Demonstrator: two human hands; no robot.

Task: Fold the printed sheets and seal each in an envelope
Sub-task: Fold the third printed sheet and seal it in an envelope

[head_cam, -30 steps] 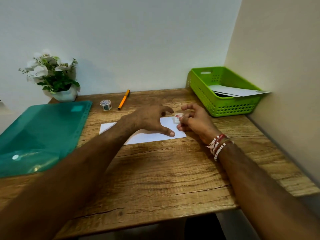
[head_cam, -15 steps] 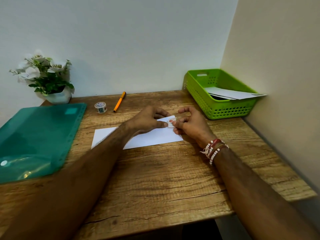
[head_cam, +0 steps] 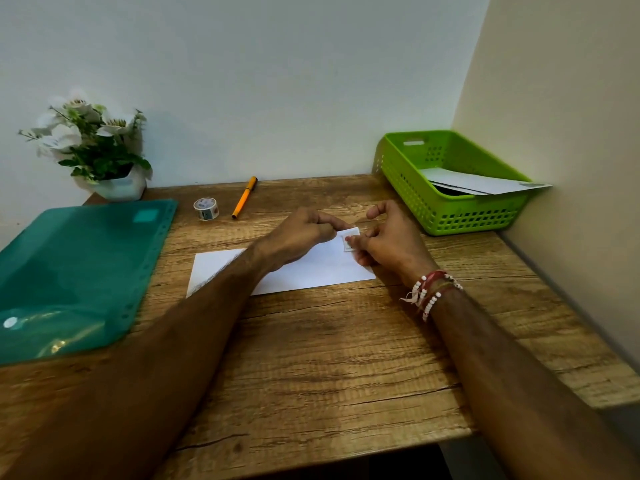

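Envelope (head_cam: 322, 270) lies flat on the wooden desk (head_cam: 329, 358), centre. Left hand (head_cam: 301, 233), fingers curled, pinches a small sticker (head_cam: 352, 235) at the envelope's far right corner; right hand (head_cam: 391, 244) grips the same sticker with curled fingertips, thumb raised.

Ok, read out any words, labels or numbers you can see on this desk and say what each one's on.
Nothing here can be read as text.
Small sticker on the white envelope: reddish mark, too blurred.
Tape roll: printed pattern, too small.
Green folder: pale label patch, no legible text.
Paper in the green basket: grey corner mark, unreadable.
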